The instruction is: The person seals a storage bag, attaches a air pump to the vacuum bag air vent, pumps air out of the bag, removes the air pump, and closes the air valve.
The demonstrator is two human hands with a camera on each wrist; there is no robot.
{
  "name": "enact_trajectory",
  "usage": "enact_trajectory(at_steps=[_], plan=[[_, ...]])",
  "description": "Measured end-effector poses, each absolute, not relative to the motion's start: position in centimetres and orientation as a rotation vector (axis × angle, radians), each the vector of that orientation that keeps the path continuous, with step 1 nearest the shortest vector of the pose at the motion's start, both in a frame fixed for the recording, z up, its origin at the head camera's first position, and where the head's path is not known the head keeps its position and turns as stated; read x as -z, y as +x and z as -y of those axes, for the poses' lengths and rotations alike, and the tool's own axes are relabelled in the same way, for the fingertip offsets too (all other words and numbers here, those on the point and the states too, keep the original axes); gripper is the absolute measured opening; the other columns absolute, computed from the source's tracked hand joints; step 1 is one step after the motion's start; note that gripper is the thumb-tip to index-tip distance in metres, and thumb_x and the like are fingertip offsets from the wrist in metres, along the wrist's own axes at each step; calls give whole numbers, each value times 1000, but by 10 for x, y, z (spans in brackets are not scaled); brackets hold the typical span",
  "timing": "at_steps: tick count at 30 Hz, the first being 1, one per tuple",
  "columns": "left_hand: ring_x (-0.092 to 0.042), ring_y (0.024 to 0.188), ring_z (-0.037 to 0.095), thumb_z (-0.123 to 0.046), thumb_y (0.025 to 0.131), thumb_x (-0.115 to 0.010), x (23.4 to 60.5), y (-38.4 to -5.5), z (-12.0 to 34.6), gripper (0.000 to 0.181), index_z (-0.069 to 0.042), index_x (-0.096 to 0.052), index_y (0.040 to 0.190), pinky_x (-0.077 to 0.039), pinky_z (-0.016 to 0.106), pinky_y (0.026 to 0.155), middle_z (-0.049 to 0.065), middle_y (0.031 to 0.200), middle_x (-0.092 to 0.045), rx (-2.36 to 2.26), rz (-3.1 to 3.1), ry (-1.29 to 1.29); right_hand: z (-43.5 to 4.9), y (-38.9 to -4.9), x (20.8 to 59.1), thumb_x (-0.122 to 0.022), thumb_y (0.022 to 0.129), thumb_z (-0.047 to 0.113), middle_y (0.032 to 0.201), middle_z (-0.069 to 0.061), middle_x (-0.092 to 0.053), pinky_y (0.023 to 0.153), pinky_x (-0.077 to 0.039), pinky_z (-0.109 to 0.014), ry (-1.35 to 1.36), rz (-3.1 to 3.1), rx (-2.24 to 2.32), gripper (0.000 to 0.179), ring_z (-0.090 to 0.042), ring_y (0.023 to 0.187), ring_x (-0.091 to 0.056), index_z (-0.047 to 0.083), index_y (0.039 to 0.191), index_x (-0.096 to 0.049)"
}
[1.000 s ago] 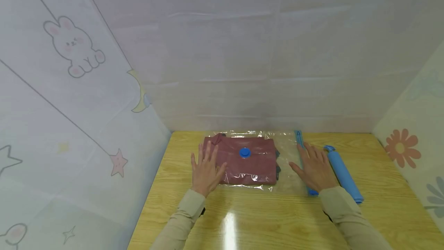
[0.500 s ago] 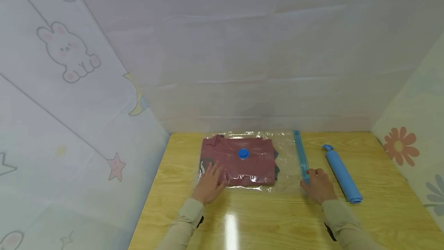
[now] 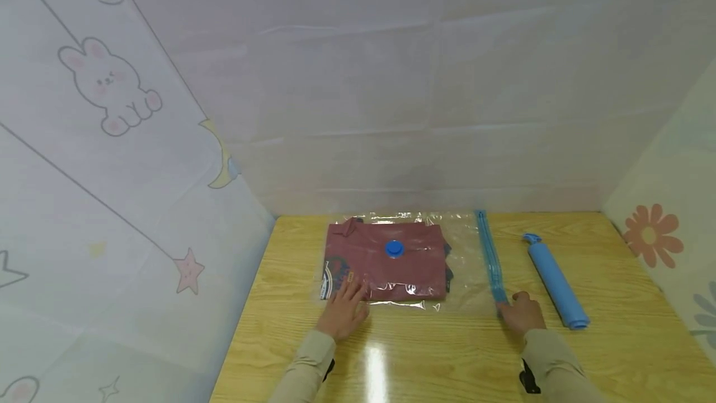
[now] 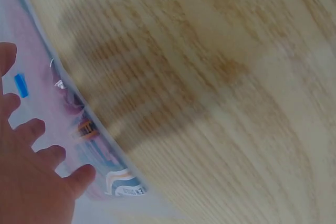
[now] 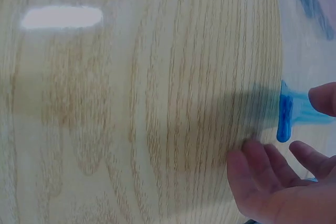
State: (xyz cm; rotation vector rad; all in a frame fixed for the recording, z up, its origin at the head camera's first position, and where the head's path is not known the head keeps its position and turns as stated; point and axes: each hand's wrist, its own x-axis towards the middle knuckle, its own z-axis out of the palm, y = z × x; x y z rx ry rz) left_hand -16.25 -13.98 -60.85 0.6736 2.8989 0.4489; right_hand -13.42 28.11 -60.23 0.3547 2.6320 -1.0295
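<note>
A clear zip storage bag [image 3: 465,285] lies flat on the table, with a folded maroon garment [image 3: 416,272] inside and a round blue valve [image 3: 394,249] on top. My left hand [image 3: 342,313] lies over the bag's near-left edge, fingers spread, as the left wrist view also shows. At the near end of the bag's blue zip strip [image 3: 489,254] is my right hand [image 3: 523,314]. In the right wrist view a blue zip slider [image 5: 285,116] sits on that end. The thumb and the loosely bent fingers stand apart around it, with a gap visible between them.
A blue hand pump [image 3: 557,285] lies on the wooden table [image 3: 436,359], right of the bag. Behind the table hangs a pale sheet [image 3: 358,111], and printed sheets close off both sides.
My right hand has come down along the zip strip toward its near end, its fingers now more bent. My left hand has drawn back toward the bag's near edge, uncovering a print on the garment.
</note>
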Motion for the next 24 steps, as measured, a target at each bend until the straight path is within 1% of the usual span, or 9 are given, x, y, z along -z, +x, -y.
enact_trajectory(at_steps=[3,6,9,12,14,17,19,24], plan=[[-25,143,45,-39,98,-51,611,-160,141,63,-14,-31,152,-36,70,101,15,158,-27,-458,-2865,624,-282,-133,599,-41,97,30,128,-49,-38,86,-47,-59,393,-2579,1058,67,-62,113,-42,-26,131,-28],[-25,143,47,-41,96,-53,614,-157,142,64,-15,-32,151,-36,73,98,16,158,-26,-473,-2821,565,-282,-132,598,-40,98,31,128,-47,-39,86,-47,-58,389,-2567,1047,66,-61,113,-43,-26,131,-30],[-24,144,46,-43,97,-50,618,-155,143,63,-17,-31,152,-36,72,99,14,160,-23,-452,-2792,522,-282,-132,598,-39,99,29,128,-47,-40,86,-47,-58,379,-2567,1042,63,-61,113,-43,-25,130,-31],[-23,145,44,-45,98,-49,619,-154,142,62,-18,-33,151,-36,73,97,12,160,-23,-450,-2786,501,-281,-132,599,-39,98,25,127,-46,-41,88,-46,-58,365,-2580,1043,59,-60,113,-44,-25,129,-33],[-22,145,42,-45,98,-48,617,-152,142,61,-19,-33,151,-33,76,97,10,161,-22,-454,-2780,481,-280,-132,600,-39,97,23,125,-46,-43,88,-46,-57,344,-2594,1044,57,-59,113,-45,-24,128,-34],[-23,145,42,-44,98,-50,612,-150,140,61,-18,-34,150,-28,81,95,11,160,-24,-460,-2779,468,-280,-131,601,-40,96,21,123,-45,-44,87,-47,-57,319,-2610,1050,54,-59,112,-46,-24,127,-35],[-24,145,41,-44,98,-49,609,-148,139,61,-18,-34,151,-25,82,97,12,160,-25,-446,-2784,460,-279,-130,601,-40,96,20,123,-45,-44,88,-46,-57,314,-2619,1053,54,-59,112,-45,-24,127,-35],[-26,145,40,-43,98,-50,608,-145,139,59,-17,-37,149,-23,82,98,12,159,-27,-422,-2818,456,-279,-128,603,-41,97,20,126,-45,-43,92,-44,-59,333,-2628,1079,55,-58,114,-44,-24,128,-35]])
